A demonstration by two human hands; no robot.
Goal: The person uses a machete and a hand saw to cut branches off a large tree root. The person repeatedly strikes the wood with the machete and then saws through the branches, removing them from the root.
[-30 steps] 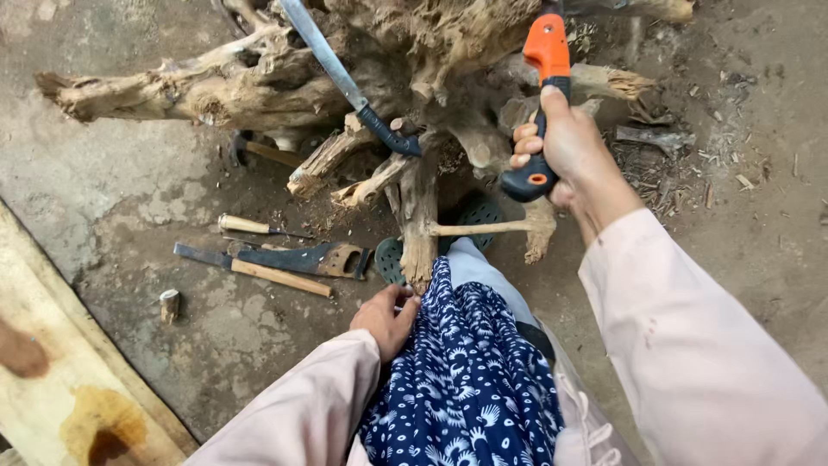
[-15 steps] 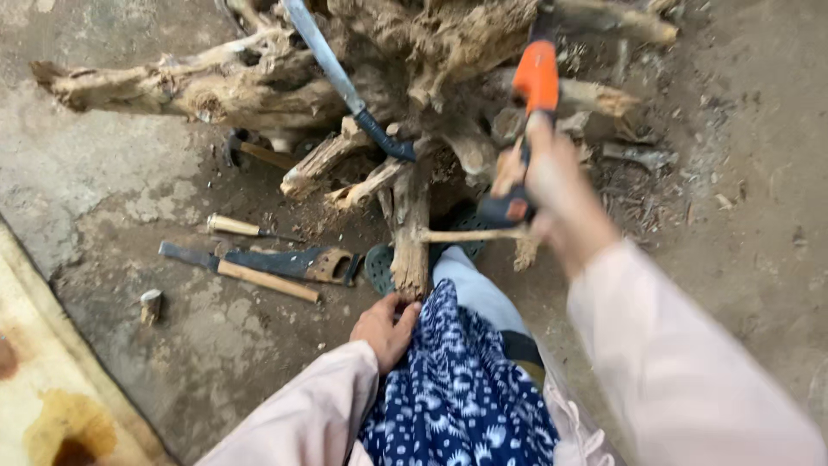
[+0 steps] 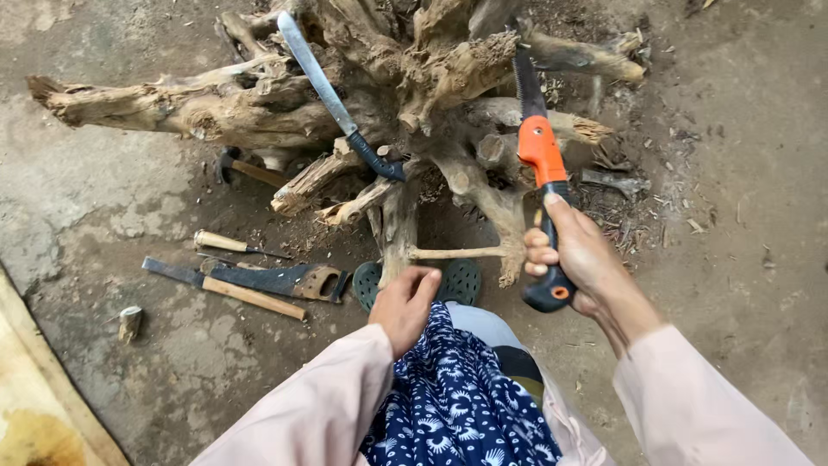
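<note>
Gripping orange pruning saw w/ right hand fingers at stump; left hand loosely curled, empty.

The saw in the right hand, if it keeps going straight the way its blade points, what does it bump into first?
Most likely the big gnarled tree root. The right hand holds the orange-handled saw with its blade tip already among the upper branches, though whether it touches wood yet is hard to tell from above.
</note>
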